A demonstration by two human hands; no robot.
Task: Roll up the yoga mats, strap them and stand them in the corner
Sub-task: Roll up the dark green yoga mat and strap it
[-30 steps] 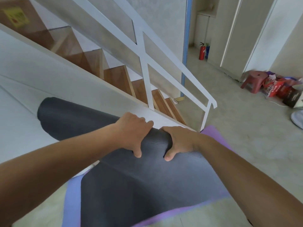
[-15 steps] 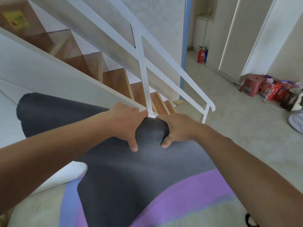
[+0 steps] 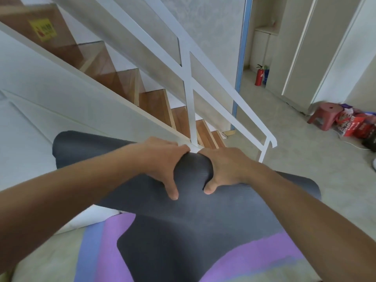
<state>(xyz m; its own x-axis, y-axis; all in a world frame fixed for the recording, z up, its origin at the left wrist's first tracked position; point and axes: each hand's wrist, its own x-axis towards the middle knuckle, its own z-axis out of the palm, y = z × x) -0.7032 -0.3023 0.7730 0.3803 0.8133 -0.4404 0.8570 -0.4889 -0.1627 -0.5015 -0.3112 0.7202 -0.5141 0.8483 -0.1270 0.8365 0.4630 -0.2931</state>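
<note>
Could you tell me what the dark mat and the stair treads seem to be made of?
The dark mat looks like foam or rubber: matte, finely ribbed, dented where gripped. The stair treads appear wooden: brown, slightly glossy.

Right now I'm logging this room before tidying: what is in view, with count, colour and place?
grey mat: one, dark grey, partly rolled, across the middle
purple mat: one, purple, flat under the grey mat
blue mat edge: one, blue, left of the purple mat
stairs: one flight, wooden treads, upper left
railing: one, white, along the stairs
fire extinguisher: one, red, far back beyond the railing
stool: one, red, far right
packets: several, mostly red, beside the stool
left hand: grips the grey mat
right hand: grips the grey mat beside the left hand
</note>
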